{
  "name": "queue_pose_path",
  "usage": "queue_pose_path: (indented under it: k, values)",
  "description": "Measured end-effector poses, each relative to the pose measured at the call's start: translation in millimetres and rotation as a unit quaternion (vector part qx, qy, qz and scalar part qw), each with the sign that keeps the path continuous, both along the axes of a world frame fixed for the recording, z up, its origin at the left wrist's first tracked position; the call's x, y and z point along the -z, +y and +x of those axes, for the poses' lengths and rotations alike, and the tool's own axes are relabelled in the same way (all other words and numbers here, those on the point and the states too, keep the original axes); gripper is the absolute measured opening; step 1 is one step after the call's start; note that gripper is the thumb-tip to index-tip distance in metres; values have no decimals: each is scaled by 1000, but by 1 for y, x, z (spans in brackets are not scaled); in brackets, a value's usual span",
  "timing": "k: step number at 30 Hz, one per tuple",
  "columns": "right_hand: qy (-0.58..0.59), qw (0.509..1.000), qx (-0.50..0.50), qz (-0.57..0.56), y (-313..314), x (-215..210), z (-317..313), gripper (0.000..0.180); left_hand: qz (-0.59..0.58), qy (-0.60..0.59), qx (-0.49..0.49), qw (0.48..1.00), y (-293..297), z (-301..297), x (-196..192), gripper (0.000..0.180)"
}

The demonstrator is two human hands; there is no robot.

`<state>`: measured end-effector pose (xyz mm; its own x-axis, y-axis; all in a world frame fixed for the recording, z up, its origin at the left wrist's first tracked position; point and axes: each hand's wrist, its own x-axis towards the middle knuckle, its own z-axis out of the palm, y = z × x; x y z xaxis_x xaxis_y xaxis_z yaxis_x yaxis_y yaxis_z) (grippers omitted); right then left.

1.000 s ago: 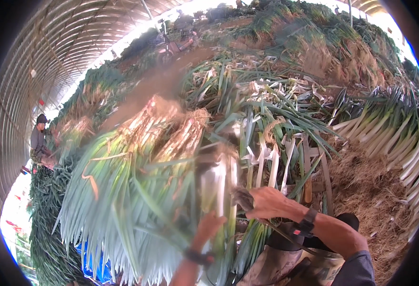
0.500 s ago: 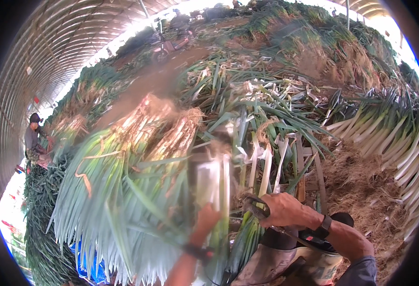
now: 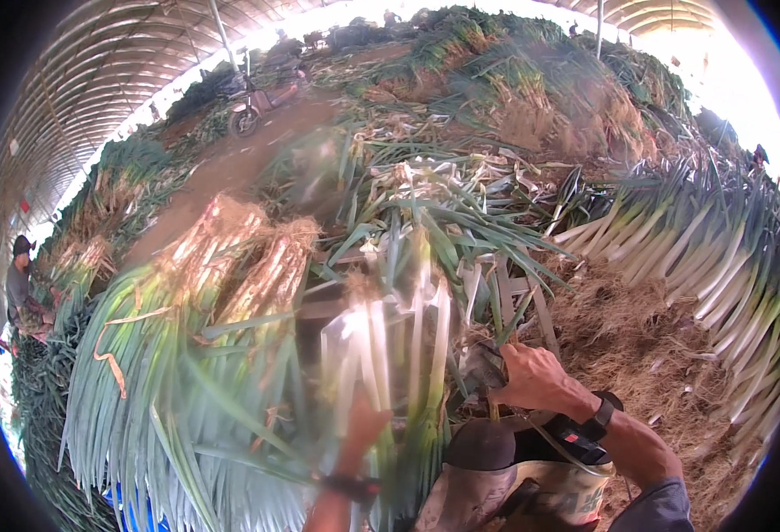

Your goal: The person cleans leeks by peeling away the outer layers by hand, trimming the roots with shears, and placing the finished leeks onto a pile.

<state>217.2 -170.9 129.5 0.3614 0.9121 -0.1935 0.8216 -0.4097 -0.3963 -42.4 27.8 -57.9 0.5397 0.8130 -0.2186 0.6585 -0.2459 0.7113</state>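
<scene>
Several green onions (image 3: 377, 341) with bare white stems and brown roots stand root end up before me. My left hand (image 3: 365, 426) is closed round their stalks low down, slightly smeared by motion. To its right my right hand (image 3: 539, 379) is closed on a dark grey hand tool (image 3: 478, 365), whose kind I cannot make out. The tool is beside the stems, and I cannot tell whether it touches them. On the left lies a thick heap of untrimmed green onions (image 3: 186, 355), roots toward the far side, green leaves hanging toward me.
White-stemmed onions (image 3: 682, 239) lie in a row at the right, beside a mound of pulled roots (image 3: 629, 319). Torn leaves (image 3: 443, 182) cover the ground ahead. Further off stand a scooter (image 3: 261, 102) and a person (image 3: 24, 288) at far left, under an arched roof.
The view has swung right, so the scene sits further left. My right hand with the tool has moved away from my left hand, which still grips the stalks. The white stems now show more plainly.
</scene>
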Motion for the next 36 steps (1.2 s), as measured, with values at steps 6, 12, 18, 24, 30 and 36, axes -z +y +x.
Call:
queue_pose_path:
  k: [6, 12, 18, 24, 30, 36]
  values:
    - [-82, 995, 12, -59, -24, 41, 11, 61, -47, -138, 67, 987, -26, 24, -54, 69]
    - [-161, 979, -108, -57, -20, 65, 16, 47, -7, -38, 89, 995, -23, 33, -36, 44]
    - [43, 993, -112, -22, 44, 107, 9, 39, 83, 47, 105, 990, -27, 53, -13, 31]
    - [158, 987, -37, 4, 66, 137, -1, 35, 120, 137, 51, 982, -37, 62, -11, 32]
    - [151, 984, 31, 88, 76, 152, 11, 25, 77, 171, 35, 982, -42, 63, -23, 38]
    - [161, 952, 168, 200, 96, 147, 41, 26, 75, 131, 43, 988, -40, 53, -15, 40]
